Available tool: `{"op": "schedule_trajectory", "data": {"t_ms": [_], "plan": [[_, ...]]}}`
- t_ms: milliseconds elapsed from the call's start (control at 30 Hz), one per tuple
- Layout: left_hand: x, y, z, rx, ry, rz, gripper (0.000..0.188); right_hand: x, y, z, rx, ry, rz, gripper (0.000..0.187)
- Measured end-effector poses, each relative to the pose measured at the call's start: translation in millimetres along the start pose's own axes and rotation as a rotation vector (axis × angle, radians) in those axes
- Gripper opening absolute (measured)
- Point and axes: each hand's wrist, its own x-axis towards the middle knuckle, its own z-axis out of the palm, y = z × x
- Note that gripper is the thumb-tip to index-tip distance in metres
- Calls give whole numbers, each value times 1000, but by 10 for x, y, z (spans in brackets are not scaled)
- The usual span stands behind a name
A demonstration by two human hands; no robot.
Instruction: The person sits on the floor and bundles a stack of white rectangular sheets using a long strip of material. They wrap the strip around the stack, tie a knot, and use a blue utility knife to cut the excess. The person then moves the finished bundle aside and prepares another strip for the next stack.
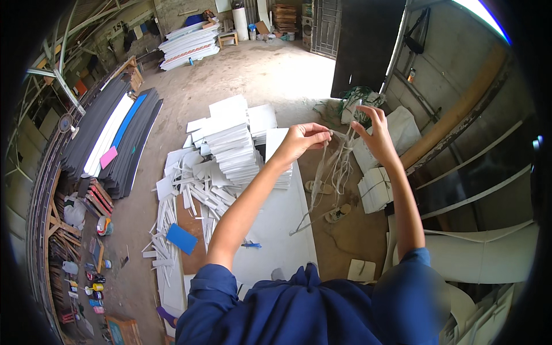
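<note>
My left hand (300, 141) is raised in front of me, its thumb and fingertips pinched on thin whitish string (343, 161). The loose strands hang in a tangle between my two hands, and one end trails down to the white sheet (290, 224). To the right of the tangle, my right hand (376, 133) is held up with thumb and fingers apart, close to the strands. Beyond my left hand stands a tall stack of white cut panels (233, 150). A tied bundle of white panels (375, 190) lies below my right hand.
Narrow white offcuts (167, 233) and a blue piece (182, 238) lie to the left. Sandals (338, 213) sit on the floor at right. A green net heap (359, 98) and white sack (402, 129) are near the dark door (359, 49). Long dark strips (129, 155) are stacked far left.
</note>
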Motion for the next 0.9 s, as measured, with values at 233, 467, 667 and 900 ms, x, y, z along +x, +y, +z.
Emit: {"op": "schedule_trajectory", "data": {"t_ms": [233,467,667,900], "plan": [[124,-100,99,-167,98,1,27,-422,-209,381,827,-320,416,38],[132,-142,52,-322,196,-26,19,-465,129,556,752,-523,451,42],[76,-20,-118,-376,244,-18,16,-552,79,699,762,-465,392,51],[34,105,-286,-352,306,51,17,-603,144,822,946,-607,650,30]]}}
